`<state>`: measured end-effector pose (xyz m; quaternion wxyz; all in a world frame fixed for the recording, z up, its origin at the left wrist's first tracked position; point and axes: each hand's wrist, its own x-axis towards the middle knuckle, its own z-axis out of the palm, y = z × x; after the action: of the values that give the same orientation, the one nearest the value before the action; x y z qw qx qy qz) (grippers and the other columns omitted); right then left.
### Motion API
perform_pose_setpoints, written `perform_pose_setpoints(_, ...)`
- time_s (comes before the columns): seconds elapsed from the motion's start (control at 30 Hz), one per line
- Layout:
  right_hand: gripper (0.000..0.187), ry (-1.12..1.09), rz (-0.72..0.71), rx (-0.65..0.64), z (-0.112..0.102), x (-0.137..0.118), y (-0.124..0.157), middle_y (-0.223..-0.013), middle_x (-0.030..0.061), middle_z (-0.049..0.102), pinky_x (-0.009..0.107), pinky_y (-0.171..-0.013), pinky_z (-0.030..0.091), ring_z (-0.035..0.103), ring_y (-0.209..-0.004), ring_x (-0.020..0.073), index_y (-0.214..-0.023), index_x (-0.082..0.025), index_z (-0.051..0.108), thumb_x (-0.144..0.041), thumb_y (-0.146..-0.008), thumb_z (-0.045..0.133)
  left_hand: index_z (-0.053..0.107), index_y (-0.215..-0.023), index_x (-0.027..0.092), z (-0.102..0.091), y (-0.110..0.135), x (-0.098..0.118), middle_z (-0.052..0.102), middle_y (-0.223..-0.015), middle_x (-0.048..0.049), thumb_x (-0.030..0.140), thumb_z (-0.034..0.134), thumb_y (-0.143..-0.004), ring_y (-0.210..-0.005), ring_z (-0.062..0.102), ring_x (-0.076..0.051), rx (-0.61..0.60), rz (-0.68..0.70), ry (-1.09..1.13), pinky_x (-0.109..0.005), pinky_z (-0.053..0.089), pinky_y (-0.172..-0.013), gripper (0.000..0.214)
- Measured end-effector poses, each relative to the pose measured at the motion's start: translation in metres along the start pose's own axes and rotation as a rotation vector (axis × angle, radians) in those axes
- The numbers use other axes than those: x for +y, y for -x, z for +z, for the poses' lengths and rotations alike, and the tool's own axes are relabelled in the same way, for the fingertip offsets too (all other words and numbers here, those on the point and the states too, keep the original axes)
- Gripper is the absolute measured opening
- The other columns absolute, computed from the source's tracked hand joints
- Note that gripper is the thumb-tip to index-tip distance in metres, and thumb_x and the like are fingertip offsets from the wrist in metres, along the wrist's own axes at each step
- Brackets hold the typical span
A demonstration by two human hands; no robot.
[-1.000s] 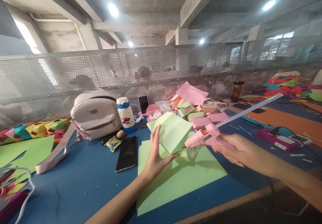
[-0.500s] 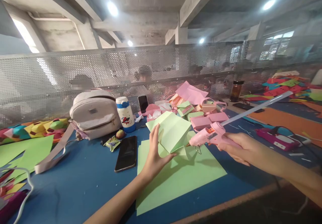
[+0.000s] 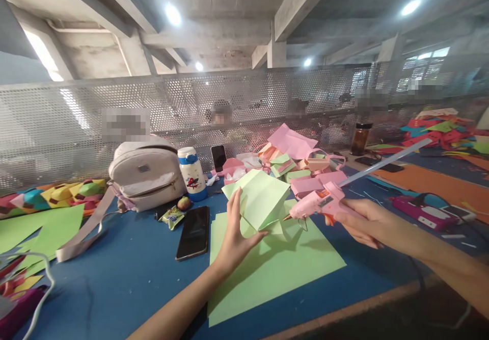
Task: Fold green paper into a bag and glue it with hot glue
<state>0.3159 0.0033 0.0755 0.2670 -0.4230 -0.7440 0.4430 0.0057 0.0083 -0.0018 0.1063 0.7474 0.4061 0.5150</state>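
My left hand (image 3: 239, 228) grips a folded light green paper piece (image 3: 263, 197) by its near left side, thumb at the lower edge and fingers behind. In my right hand (image 3: 362, 220) is a pink glue gun (image 3: 323, 202), a long clear glue stick (image 3: 385, 161) jutting from its back. The gun's metal nozzle points left, close to the lower right edge of the folded paper; whether they touch I cannot tell. Under both lies a stack of flat light green sheets (image 3: 275, 284) on the blue table (image 3: 130, 289).
A black phone (image 3: 193, 233), a spray-free white-and-blue bottle (image 3: 192, 177) and a pale backpack (image 3: 145, 177) stand left. Pink and green paper boxes (image 3: 301, 172) pile up behind. At right are a purple power strip (image 3: 424, 212) and orange sheets (image 3: 439, 182). A perforated metal screen (image 3: 244, 90) closes the back.
The glue gun has tilted slightly, and its glue stick's far end has shifted left. My left hand keeps its hold on the folded paper. The view has moved slightly.
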Motion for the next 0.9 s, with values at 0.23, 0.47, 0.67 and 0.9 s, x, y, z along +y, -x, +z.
perform_pose_setpoints(0.23,0.043,-0.141,-0.038,0.223,-0.016,0.016,-0.006,-0.050,-0.0057,0.041,0.027,-0.048,0.039,0.051,-0.046,0.0141,-0.076,-0.022,0.047,-0.062,-0.090,0.050,0.010,-0.155,0.038,0.000,0.000,0.002,0.019,-0.159,-0.0111,0.045,0.072,-0.084,-0.149,0.017,-0.036,-0.001,-0.017,0.013,-0.057,0.023,-0.118,0.094)
perform_pose_setpoints(0.47,0.036,0.148,0.064,0.400,-0.037,0.058,-0.008,-0.070,0.0060,0.060,0.027,-0.054,0.037,0.052,-0.059,0.0148,-0.072,-0.018,0.059,-0.047,-0.092,0.051,0.009,-0.154,0.039,0.001,-0.001,-0.005,0.019,-0.158,-0.0114,0.040,0.072,-0.084,-0.148,0.019,-0.035,0.034,-0.047,-0.027,-0.057,0.027,-0.116,0.095)
perform_pose_setpoints(0.67,0.038,0.281,0.116,0.363,-0.046,0.086,0.004,-0.072,0.0073,0.063,0.028,-0.057,0.039,0.053,-0.061,0.0181,-0.072,-0.019,0.062,-0.046,-0.093,0.046,0.010,-0.154,0.038,0.001,-0.001,-0.005,0.020,-0.158,-0.0114,0.037,0.072,-0.084,-0.148,0.020,-0.035,0.042,-0.061,-0.034,-0.056,0.028,-0.116,0.094)
perform_pose_setpoints(0.9,0.031,0.254,0.145,0.497,-0.045,0.107,0.015,-0.073,0.0094,0.066,0.028,-0.059,0.046,0.060,-0.066,0.0220,-0.079,-0.022,0.069,-0.042,-0.091,0.048,0.010,-0.154,0.038,0.002,-0.001,-0.006,0.019,-0.158,-0.0119,0.038,0.072,-0.084,-0.148,0.020,-0.034,0.034,-0.059,-0.035,-0.055,0.030,-0.115,0.094)
